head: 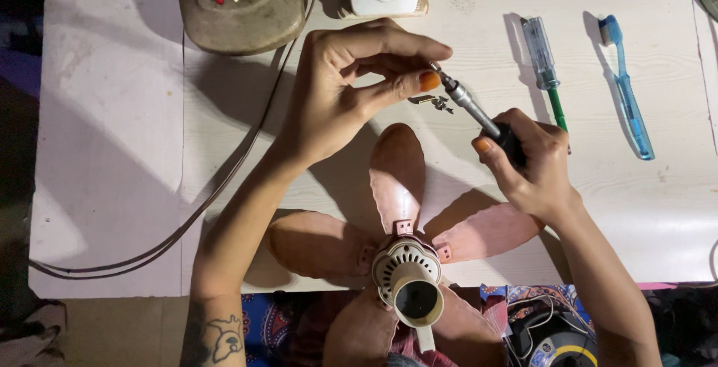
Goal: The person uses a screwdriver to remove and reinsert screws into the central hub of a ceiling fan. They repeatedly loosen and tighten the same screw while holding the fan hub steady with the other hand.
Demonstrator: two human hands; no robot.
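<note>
Pinching the tip of the screwdriver (pixel 471 106) between thumb and forefinger, left hand (pixel 340 90) steadies it just above the small screws (pixel 431 101) on the counter (pixel 112 150); right hand (pixel 527 161), grip pressed together around the dark handle, best keeps the shaft aligned.

The fan base (pixel 238 0) was cut off at the top edge; the small part (pixel 432 101) by the screwdriver (pixel 479 112) was too small to identify.

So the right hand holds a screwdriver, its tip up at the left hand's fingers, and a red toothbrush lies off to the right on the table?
Nearly. The toothbrush is blue, not red, as the head view shows. The rest holds: the right hand grips the screwdriver, its tip at the left hand fingertips.
</note>
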